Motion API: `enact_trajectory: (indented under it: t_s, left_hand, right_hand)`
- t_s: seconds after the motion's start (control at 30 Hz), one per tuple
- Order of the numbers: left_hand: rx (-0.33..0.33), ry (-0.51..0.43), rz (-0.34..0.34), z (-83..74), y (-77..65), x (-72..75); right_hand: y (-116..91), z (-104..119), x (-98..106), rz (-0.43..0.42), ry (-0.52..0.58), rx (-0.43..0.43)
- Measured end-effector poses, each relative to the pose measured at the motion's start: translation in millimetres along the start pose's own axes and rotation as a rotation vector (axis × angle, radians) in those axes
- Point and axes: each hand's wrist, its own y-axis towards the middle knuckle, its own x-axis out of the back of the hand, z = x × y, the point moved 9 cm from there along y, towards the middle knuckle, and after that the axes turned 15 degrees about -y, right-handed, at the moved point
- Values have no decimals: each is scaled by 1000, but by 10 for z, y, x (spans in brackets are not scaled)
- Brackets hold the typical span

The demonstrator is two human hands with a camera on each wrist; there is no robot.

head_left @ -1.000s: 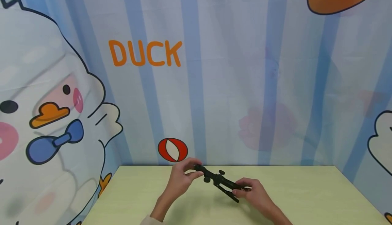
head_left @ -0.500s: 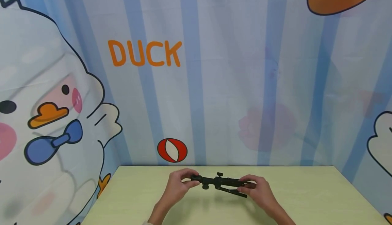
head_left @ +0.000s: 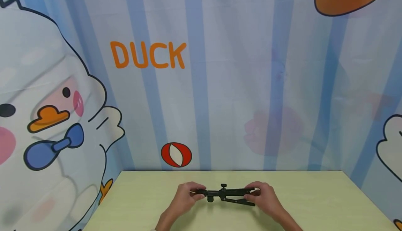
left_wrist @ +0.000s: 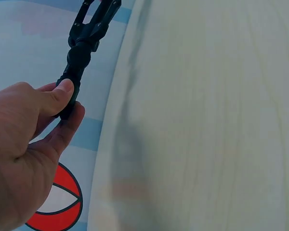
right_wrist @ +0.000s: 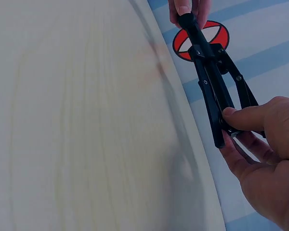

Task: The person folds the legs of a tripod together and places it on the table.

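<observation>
A small black tripod point(head_left: 230, 192) is held sideways above the table, its legs toward the right and partly spread. My left hand point(head_left: 183, 198) pinches its head end between thumb and fingers; the left wrist view shows the thumb point(left_wrist: 63, 91) lying on the black shaft. At the leg end, my right hand point(head_left: 266, 196) pinches one leg, while another leg point(head_left: 240, 201) angles off below. In the right wrist view the thumb presses on a leg point(right_wrist: 216, 91) and the fingers lie beneath. Small knobs point(head_left: 223, 185) stick out from the tripod's middle.
The pale yellow table point(head_left: 150, 185) runs under both hands, and shadows fall on it. Behind its back edge hangs a striped blue-and-white curtain point(head_left: 232, 84) with cartoon prints, including a red-and-white ball point(head_left: 176, 155).
The tripod has swung from a slant, head end high, to nearly level, and come lower. My left hand has moved down with it; both hands keep their hold.
</observation>
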Motion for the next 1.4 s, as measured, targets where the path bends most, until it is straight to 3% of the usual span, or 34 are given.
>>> enact_trajectory:
  t_s: [0.17,0.57,0.9,1.4]
  left_hand:
    - [-14,39,51,40,14,-77]
    - [33,161,121,262,90,-179]
    - [31,241,143,287,95,-218]
    - [25,228,155,297,87,-212]
  right_hand:
    - [10,-55,-38,41,4,23]
    - [39,-134,-109,72,-59,46]
    - [69,-137,-147,75,-124,73]
    - [103,-146,-148,84,-155,82]
